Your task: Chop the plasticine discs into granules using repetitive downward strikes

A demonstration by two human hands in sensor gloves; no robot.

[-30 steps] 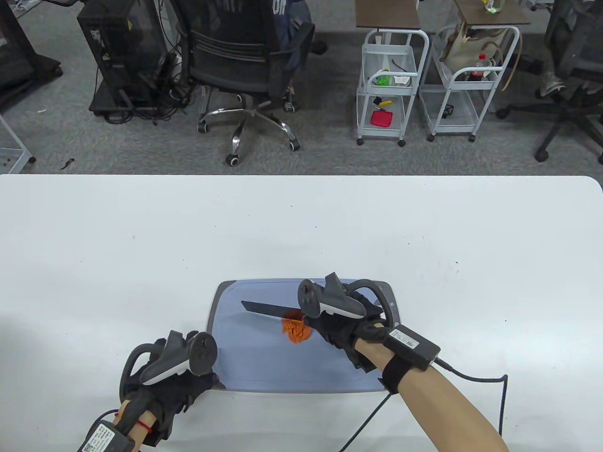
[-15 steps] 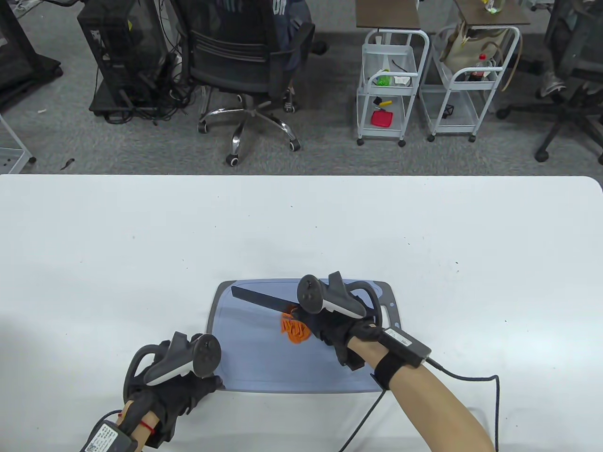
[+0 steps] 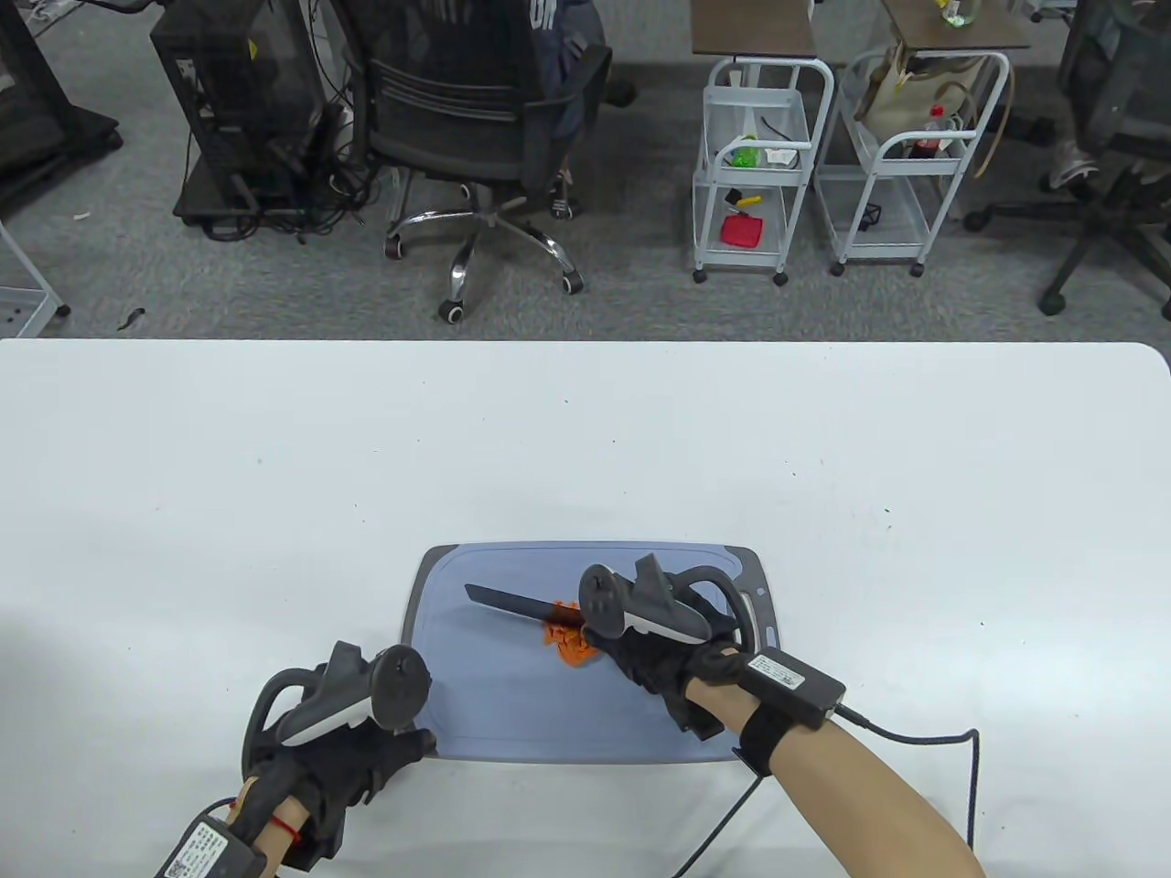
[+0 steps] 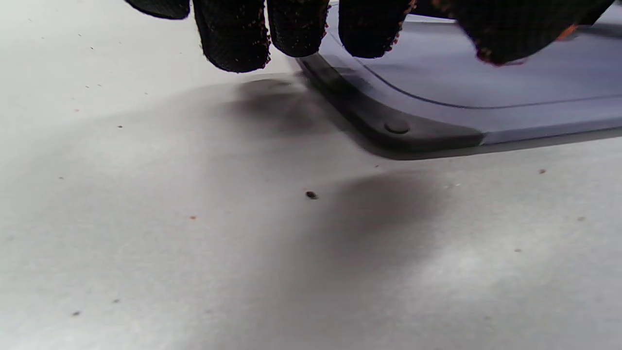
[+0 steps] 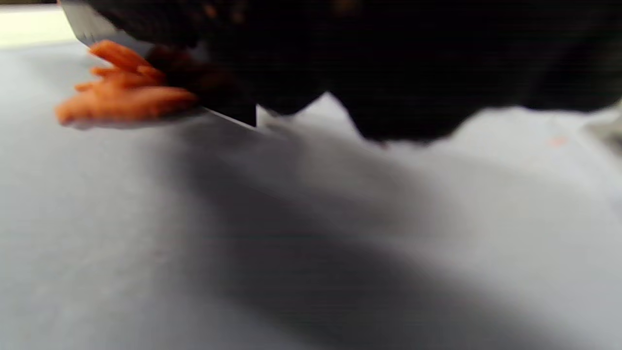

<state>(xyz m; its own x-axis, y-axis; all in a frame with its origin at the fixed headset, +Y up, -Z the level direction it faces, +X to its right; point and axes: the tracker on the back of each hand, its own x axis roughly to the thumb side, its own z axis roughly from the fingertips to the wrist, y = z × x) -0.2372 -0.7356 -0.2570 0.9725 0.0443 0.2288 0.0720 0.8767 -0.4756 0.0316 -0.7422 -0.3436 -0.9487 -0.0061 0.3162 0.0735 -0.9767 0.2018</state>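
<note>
White table (image 3: 274, 457) | right hand (image 3: 663, 654) grasps knife (image 3: 512, 602), blade lowered onto plasticine (image 3: 569, 640) | left hand (image 3: 338, 759) unchanged, fingers resting at cutting board (image 3: 476, 704) corner.

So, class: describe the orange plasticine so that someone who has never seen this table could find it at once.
Start at the white table, then go to the blue-grey cutting board at its near edge. Near the board's middle, just left of the gloved right hand, lies the orange plasticine, with the dark knife blade over it. It is the only bright orange thing on the board, a small heap of cut strips.
</note>
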